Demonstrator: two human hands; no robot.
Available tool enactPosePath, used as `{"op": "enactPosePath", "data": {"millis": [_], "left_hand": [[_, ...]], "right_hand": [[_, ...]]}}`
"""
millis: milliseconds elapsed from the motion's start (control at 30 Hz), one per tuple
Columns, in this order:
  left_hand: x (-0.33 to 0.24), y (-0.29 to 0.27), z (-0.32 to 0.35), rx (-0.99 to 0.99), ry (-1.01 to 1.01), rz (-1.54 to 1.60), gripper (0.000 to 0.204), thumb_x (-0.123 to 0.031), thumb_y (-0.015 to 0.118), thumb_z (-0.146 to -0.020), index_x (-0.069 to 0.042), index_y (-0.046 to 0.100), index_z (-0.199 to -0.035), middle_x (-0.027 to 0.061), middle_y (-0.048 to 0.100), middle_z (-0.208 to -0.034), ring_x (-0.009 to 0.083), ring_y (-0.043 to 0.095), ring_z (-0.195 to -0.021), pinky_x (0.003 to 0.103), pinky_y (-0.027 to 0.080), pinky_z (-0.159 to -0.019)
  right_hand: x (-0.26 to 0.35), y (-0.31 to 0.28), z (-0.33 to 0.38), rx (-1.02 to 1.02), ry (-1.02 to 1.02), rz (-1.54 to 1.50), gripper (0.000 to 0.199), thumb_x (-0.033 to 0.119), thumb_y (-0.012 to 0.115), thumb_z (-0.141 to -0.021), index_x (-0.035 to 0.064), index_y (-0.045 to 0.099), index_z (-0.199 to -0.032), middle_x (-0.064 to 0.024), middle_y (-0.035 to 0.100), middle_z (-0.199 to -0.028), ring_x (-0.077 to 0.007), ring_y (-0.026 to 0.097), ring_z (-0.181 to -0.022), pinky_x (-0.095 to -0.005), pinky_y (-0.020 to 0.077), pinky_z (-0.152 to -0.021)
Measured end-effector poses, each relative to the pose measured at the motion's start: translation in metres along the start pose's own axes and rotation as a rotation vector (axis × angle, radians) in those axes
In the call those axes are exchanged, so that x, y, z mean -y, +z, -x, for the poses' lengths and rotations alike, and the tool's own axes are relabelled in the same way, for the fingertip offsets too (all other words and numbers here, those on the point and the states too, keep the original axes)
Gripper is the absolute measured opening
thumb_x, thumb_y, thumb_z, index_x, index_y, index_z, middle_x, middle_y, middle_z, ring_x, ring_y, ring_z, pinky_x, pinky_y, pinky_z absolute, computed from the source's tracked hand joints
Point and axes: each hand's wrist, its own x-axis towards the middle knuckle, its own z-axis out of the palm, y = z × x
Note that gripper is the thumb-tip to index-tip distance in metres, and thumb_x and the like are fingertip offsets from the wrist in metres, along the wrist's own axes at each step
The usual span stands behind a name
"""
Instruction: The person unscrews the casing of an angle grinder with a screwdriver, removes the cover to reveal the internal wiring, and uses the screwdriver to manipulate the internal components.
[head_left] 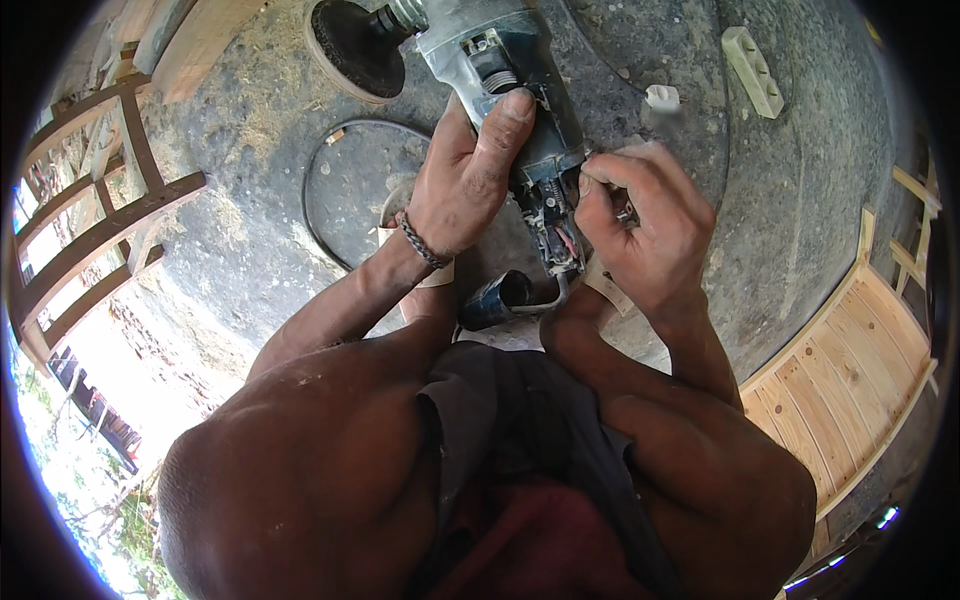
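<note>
A dusty angle grinder (560, 110) with a round backing pad (350, 50) on its head lies tilted in front of me. My left hand (465, 175) is wrapped round its body, thumb pressed on top beside an opening that bares a coil-like part. The rear housing is off, so the wiring and switch parts (555, 225) show. My right hand (650, 215) is closed in a pinch at the right side of the body, by the exposed end; what its fingertips hold is too small to make out. A dark hollow rear cover (495, 300) sits near my feet, beside the grinder's cord.
A white plug (661, 97) lies on the dusty concrete floor (820, 170), near a pale power strip (752, 72) at the far right. A black cable (308, 190) loops left of my hands. Wooden frames (110, 215) stand at left, a slatted wooden panel (850, 370) at right.
</note>
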Motion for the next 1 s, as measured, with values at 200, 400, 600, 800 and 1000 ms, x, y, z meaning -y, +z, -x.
{"op": "enactPosePath", "data": {"millis": [200, 400, 600, 800, 1000], "left_hand": [[-0.001, 0.003, 0.001, 0.004, 0.019, 0.059, 0.047, -0.045, 0.047, -0.105, 0.0, 0.058, -0.116, -0.0011, 0.058, -0.1, 0.0065, 0.054, -0.091, 0.024, 0.046, -0.082], [0.0, 0.002, 0.001, -0.003, 0.011, 0.038, 0.046, -0.044, 0.047, -0.105, -0.001, 0.058, -0.114, -0.0023, 0.057, -0.097, 0.0062, 0.053, -0.089, 0.023, 0.045, -0.08], [0.003, -0.006, -0.001, -0.001, 0.002, -0.079, 0.045, -0.045, 0.047, -0.105, -0.002, 0.058, -0.111, -0.0032, 0.055, -0.093, 0.0053, 0.05, -0.086, 0.023, 0.044, -0.077], [0.0, -0.003, -0.001, -0.009, 0.004, -0.029, 0.045, -0.045, 0.047, -0.105, -0.002, 0.058, -0.111, -0.0028, 0.056, -0.093, 0.0053, 0.051, -0.086, 0.023, 0.044, -0.077], [-0.001, 0.004, 0.001, -0.025, 0.013, 0.037, 0.045, -0.044, 0.049, -0.105, -0.001, 0.058, -0.114, -0.0017, 0.058, -0.098, 0.0057, 0.052, -0.09, 0.024, 0.045, -0.081]], "right_hand": [[-0.002, -0.001, 0.003, 0.046, 0.145, -0.216, 0.015, -0.003, 0.07, -0.077, 0.0039, 0.066, -0.089, -0.007, 0.062, -0.079, -0.0185, 0.064, -0.064, -0.0298, 0.0505, -0.057], [0.0, -0.001, 0.002, 0.032, 0.151, -0.185, 0.014, -0.003, 0.07, -0.077, 0.0039, 0.066, -0.088, -0.0068, 0.062, -0.079, -0.0179, 0.064, -0.064, -0.0297, 0.0513, -0.058], [-0.001, 0.002, 0.002, 0.016, 0.005, 0.0, 0.02, -0.001, 0.073, -0.075, 0.0067, 0.065, -0.092, -0.0071, 0.062, -0.082, -0.0261, 0.062, -0.071, -0.0355, 0.051, -0.063], [-0.002, -0.001, 0.0, 0.058, -0.038, 0.034, 0.021, -0.001, 0.072, -0.075, 0.0068, 0.065, -0.094, -0.0069, 0.061, -0.081, -0.026, 0.061, -0.069, -0.036, 0.0504, -0.061], [0.001, -0.007, -0.002, 0.141, 0.15, -0.172, 0.016, -0.004, 0.066, -0.079, 0.0036, 0.064, -0.093, -0.0079, 0.061, -0.079, -0.0193, 0.063, -0.065, -0.0305, 0.0506, -0.057]]}}
